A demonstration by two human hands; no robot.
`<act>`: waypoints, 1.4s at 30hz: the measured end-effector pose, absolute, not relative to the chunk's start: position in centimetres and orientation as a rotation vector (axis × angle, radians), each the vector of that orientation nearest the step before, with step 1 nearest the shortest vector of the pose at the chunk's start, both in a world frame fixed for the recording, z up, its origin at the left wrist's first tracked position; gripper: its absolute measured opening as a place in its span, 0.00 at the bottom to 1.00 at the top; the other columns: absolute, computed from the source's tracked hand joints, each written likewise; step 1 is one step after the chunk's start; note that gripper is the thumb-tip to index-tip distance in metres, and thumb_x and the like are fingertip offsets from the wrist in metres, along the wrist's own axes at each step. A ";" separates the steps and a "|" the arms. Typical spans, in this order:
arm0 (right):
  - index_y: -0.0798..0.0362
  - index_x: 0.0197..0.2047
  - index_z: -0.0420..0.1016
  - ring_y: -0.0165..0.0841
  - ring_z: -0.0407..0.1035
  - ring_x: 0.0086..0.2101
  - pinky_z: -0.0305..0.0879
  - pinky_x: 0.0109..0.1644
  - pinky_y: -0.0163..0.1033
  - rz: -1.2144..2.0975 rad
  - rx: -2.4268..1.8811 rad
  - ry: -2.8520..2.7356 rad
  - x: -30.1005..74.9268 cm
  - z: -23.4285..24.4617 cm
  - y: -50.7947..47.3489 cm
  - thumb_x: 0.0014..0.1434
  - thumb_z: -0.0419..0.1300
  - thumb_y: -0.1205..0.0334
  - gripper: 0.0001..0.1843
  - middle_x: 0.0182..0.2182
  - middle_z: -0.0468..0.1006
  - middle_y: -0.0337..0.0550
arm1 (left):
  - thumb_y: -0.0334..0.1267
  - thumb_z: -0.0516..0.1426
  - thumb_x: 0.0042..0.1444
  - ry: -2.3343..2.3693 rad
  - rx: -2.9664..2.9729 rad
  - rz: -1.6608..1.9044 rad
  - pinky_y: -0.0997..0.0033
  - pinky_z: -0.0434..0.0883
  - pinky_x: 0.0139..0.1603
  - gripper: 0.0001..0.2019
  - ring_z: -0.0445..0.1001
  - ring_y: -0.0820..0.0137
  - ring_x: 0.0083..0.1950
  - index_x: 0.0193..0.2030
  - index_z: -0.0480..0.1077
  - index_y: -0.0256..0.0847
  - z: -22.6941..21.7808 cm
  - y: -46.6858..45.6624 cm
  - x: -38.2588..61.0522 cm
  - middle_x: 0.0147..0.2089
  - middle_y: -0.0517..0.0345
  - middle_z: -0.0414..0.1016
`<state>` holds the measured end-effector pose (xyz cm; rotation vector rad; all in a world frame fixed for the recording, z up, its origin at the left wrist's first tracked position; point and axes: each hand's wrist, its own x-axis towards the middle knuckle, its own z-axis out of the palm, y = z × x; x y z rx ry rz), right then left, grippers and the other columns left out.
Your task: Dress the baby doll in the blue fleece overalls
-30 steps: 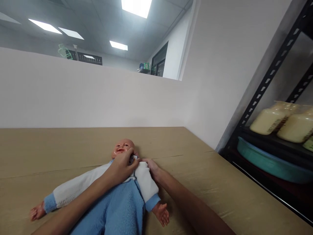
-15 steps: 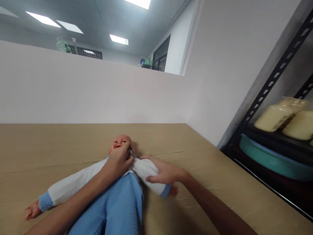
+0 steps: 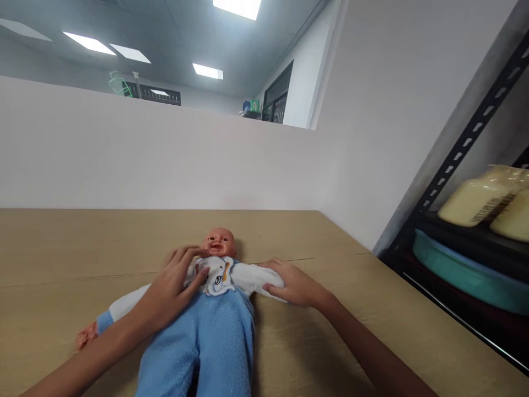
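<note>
Has moved the left hand (image 3: 177,281) off the collar pinched 0.5 s ago; now rests it on the doll (image 3: 219,314) at the chest and shoulder, with fingers loosely spread and thumb set apart. Uncovers more of the shirt front (image 3: 217,275), with 2 cartoon eyes and a streak of orange on white cloth. Has shifted the right hand (image 3: 291,282) farther out along 1 sleeve (image 3: 247,277), now gripping it between thumb and fingers and stretching it sideways; hides most of the cuff seen there earlier. Has the doll face up on the table (image 3: 61,237), between both arms, with head toward the wall (image 3: 165,160). Shows smooth, round, glossy plastic at the head (image 3: 220,241), thick fuzzy fleece in the blue trousers (image 3: 225,342), and soft white cloth above. Includes a tan, faintly creased tabletop, plus a black slotted rack (image 3: 458,155) bearing a curved teal basin (image 3: 463,278) and rounded cream containers (image 3: 475,201) in clear film.
</note>
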<state>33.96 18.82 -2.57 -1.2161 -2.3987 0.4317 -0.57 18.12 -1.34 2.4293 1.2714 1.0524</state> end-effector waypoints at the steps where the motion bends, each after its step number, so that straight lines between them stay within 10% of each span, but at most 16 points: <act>1: 0.50 0.68 0.71 0.50 0.69 0.60 0.63 0.66 0.55 0.334 -1.223 -2.367 33.6 -2.8 18.4 0.63 0.65 0.59 0.31 0.61 0.76 0.54 | 0.52 0.50 0.74 1.302 2.385 1.086 0.47 0.62 0.68 0.16 0.66 0.52 0.65 0.59 0.67 0.48 -1.8 17.5 -2.0 0.61 0.49 0.72; 9: 0.48 0.47 0.74 0.44 0.72 0.46 0.68 0.53 0.49 0.603 -1.205 -2.141 27.7 -4.2 13.6 0.70 0.57 0.57 0.07 0.43 0.79 0.46 | 0.57 0.48 0.72 1.576 2.197 0.814 0.46 0.64 0.60 0.18 0.72 0.50 0.55 0.48 0.72 0.50 -5.5 13.6 -7.1 0.49 0.55 0.79; 19: 0.45 0.40 0.64 0.37 0.66 0.34 0.66 0.41 0.41 1.055 -1.168 -1.630 28.1 -8.0 16.0 0.71 0.49 0.35 0.22 0.32 0.67 0.37 | 0.58 0.44 0.72 1.657 1.937 0.781 0.46 0.62 0.66 0.21 0.71 0.51 0.58 0.43 0.71 0.49 -4.4 12.8 -6.1 0.49 0.56 0.80; 33: 0.50 0.47 0.67 0.42 0.72 0.41 0.65 0.47 0.46 0.064 -1.365 -1.926 29.8 -8.7 14.9 0.72 0.50 0.64 0.06 0.40 0.76 0.47 | 0.41 0.40 0.72 1.756 2.473 0.567 0.42 0.63 0.59 0.16 0.76 0.48 0.50 0.46 0.68 0.42 -3.4 15.0 -4.5 0.45 0.43 0.80; 42: 0.48 0.45 0.67 0.35 0.66 0.33 0.63 0.39 0.40 0.332 -1.283 -1.915 32.2 -8.9 12.7 0.71 0.53 0.64 0.03 0.33 0.67 0.38 | 0.46 0.54 0.73 1.281 2.783 0.644 0.48 0.66 0.64 0.12 0.69 0.51 0.62 0.55 0.69 0.42 1.9 14.7 5.9 0.58 0.46 0.74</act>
